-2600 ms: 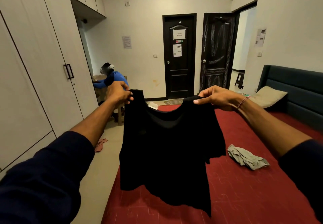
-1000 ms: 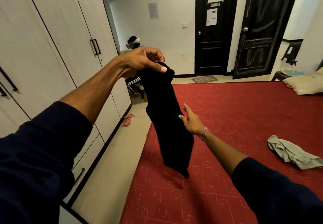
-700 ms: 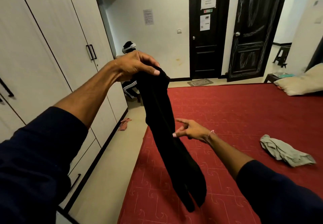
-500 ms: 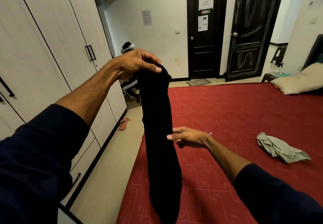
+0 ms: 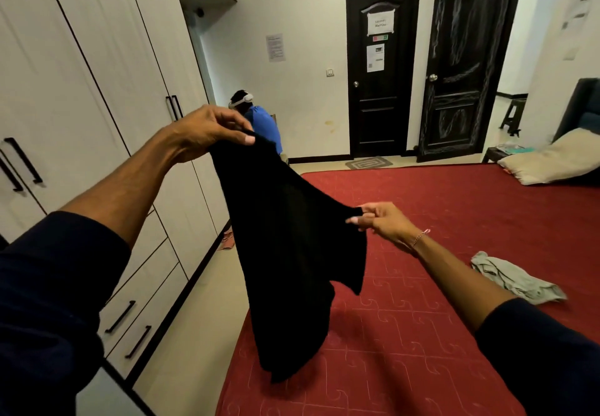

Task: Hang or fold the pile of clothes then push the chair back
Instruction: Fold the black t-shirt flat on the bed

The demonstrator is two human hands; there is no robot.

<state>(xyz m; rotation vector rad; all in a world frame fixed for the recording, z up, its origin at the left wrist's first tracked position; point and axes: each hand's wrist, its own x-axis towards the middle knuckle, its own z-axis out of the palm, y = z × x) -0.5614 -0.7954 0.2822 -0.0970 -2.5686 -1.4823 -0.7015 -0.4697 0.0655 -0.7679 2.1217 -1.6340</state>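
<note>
holding the black garment in the air over the left edge of the red bed, the left hand pinches its top while the right hand pinches a side edge lower down. both grips look like fingertip pinches, so the cloth could slip free or the fold skew. a grey garment lies crumpled near the bed's right edge, not yet folded.

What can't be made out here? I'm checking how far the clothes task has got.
- Chair: none shows in the head view.
- Black garment: too dark to show its folds, pinched by the left hand and right hand.
- Grey garment on the bed: crumpled, type unclear.
- Door notices: print too small.
</note>
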